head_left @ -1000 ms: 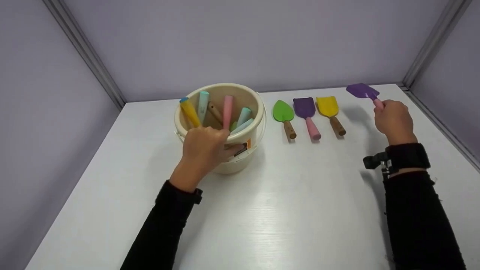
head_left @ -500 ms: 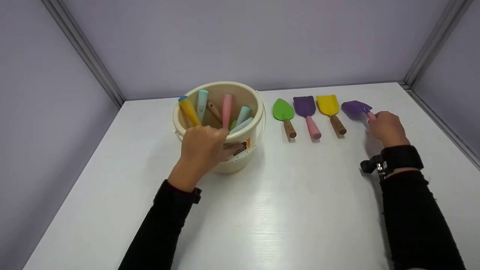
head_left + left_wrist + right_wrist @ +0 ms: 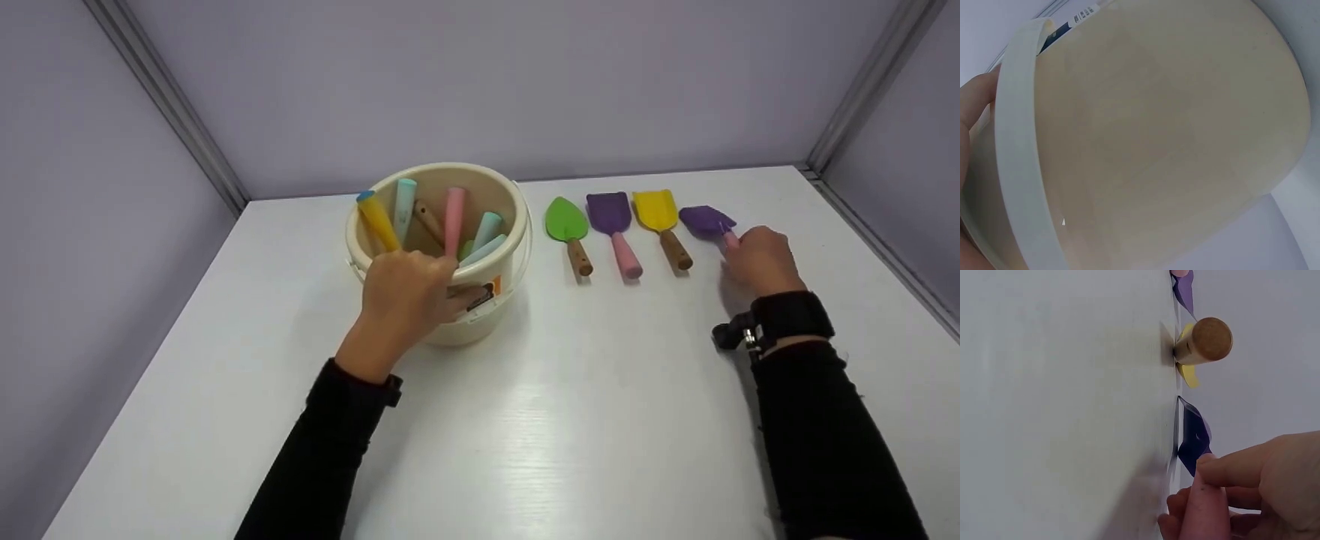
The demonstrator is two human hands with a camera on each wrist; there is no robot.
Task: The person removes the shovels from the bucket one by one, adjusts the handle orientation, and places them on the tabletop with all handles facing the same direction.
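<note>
A cream bucket (image 3: 480, 300) stands left of centre on the white table (image 3: 570, 420), with several toy tool handles sticking up inside. My left hand (image 3: 409, 296) grips its near rim; the left wrist view shows only the bucket wall (image 3: 1174, 140). To the right lie a green trowel (image 3: 567, 226), a purple shovel (image 3: 611, 219) and a yellow shovel (image 3: 660, 217) in a row. My right hand (image 3: 757, 259) holds the pink handle of a second purple shovel (image 3: 705, 220) at the row's right end, its blade (image 3: 1192, 436) resting on the table.
Lilac walls with metal corner posts (image 3: 161, 97) close in the table at the back and sides. The yellow shovel's wooden handle end (image 3: 1207, 340) lies just left of my right hand.
My right hand has brought the second purple shovel down and leftward from the air onto the table beside the yellow shovel. The left hand stays on the bucket rim.
</note>
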